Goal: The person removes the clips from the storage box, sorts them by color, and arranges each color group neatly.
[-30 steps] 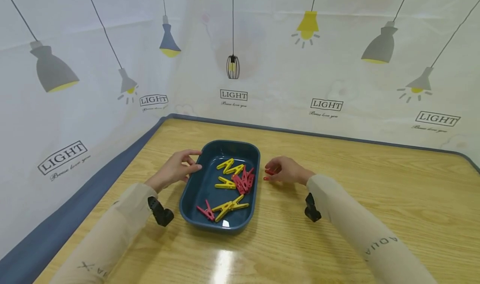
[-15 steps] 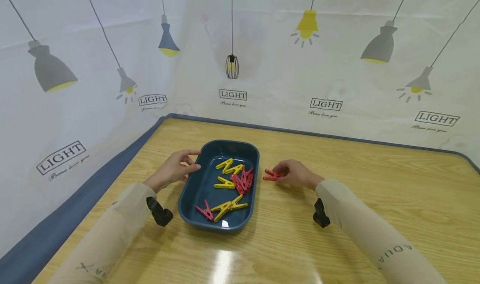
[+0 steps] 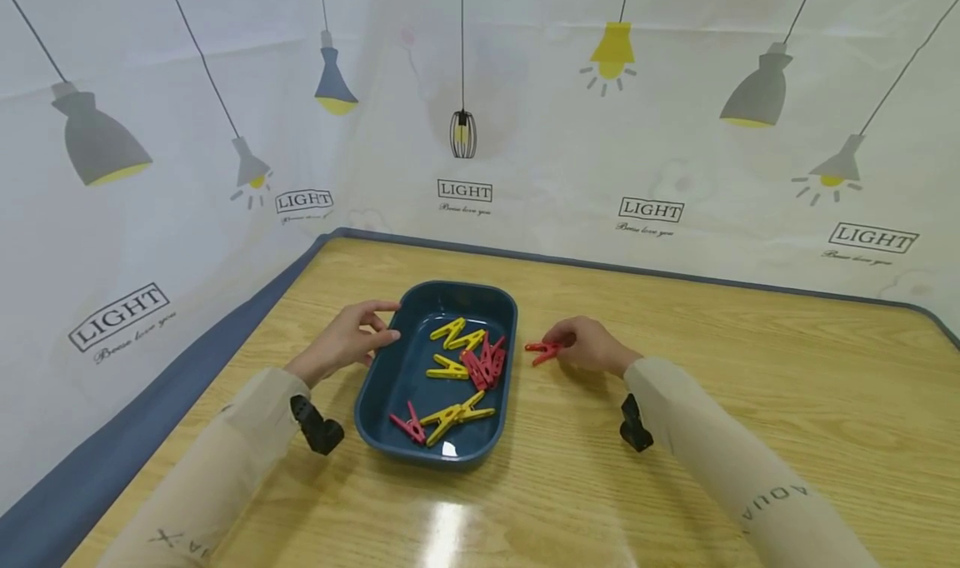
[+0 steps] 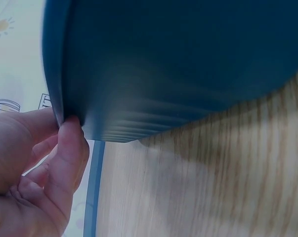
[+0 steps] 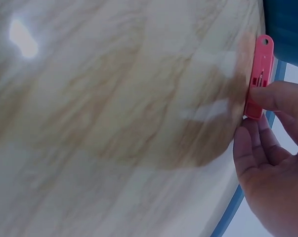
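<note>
In the head view, a dark blue tray (image 3: 408, 376) holds several yellow clothespins (image 3: 448, 368) and several red clothespins (image 3: 483, 364). My left hand (image 3: 347, 336) grips the tray's left rim; the left wrist view has thumb and fingertips (image 4: 69, 133) pinching that rim. To the right of the tray, my right hand (image 3: 588, 345) pinches one more red clothespin (image 3: 542, 351), low by the tabletop. In the right wrist view this clothespin (image 5: 261, 64) points toward the tray wall, its near end between thumb and fingers. Whether it touches the table cannot be told.
A wooden table (image 3: 720, 385) with a blue edge (image 3: 645, 266) lies under both arms. Behind it hangs a pale curtain (image 3: 540, 135) printed with lamps. A black camera (image 3: 635, 422) sits on the right wrist and another camera (image 3: 317, 425) on the left.
The right hand moved slightly right, away from the tray, then stayed nearly in place while its red clothespin turned and showed more clearly. The left hand and tray have kept still.
</note>
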`<state>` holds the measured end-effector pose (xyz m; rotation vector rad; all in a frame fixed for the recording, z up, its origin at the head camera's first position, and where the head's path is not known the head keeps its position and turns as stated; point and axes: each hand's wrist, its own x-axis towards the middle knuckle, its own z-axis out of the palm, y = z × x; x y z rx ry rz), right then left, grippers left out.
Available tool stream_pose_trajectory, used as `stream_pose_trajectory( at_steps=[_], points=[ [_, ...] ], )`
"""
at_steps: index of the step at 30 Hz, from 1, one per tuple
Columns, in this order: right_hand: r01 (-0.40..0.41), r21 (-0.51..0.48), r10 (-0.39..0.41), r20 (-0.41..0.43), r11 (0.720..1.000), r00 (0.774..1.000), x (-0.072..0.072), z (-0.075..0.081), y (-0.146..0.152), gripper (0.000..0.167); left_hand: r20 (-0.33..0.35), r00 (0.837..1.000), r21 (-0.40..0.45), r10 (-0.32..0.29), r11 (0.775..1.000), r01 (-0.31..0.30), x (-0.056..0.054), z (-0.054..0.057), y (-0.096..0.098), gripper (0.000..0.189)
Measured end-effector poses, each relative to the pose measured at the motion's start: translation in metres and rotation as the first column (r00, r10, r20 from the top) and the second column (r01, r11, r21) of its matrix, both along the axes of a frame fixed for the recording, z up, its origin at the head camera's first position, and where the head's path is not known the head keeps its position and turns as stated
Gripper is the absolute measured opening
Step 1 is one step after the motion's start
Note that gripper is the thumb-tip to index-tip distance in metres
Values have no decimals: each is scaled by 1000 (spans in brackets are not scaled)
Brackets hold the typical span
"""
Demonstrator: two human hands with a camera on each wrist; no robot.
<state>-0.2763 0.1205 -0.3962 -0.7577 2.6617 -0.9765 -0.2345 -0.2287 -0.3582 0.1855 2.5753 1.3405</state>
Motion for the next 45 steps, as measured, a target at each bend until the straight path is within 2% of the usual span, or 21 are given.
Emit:
stream_pose_trajectory(
  at_steps=[9, 15, 18, 25, 30, 45],
  points=[
    [8, -15, -8, 36, 1000, 999, -4, 0, 3, 26, -4, 1000, 1, -1, 1000, 1, -1, -1, 1, 49],
    [104, -54, -99, 79, 993, 992, 2, 3, 9, 31, -4, 1000, 11, -5, 1000, 5, 0, -1, -1, 50],
    [166, -73, -158, 102, 983, 982, 5, 2, 10, 31, -2, 1000, 9, -6, 1000, 6, 0, 1, -2, 50],
    [348, -72, -337, 135, 935, 932, 9, -3, -2, 38, 2, 1000, 9, -6, 1000, 6, 0, 2, -1, 49],
    [397, -61, -387, 134, 916, 912, 11, -5, -10, 41, 4, 1000, 11, -5, 1000, 5, -1, -1, 0, 51],
    [389, -168, -345, 242, 906, 907, 11, -2, -18, 34, 4, 1000, 16, -1, 1000, 1, 0, -2, -1, 50]
  ],
)
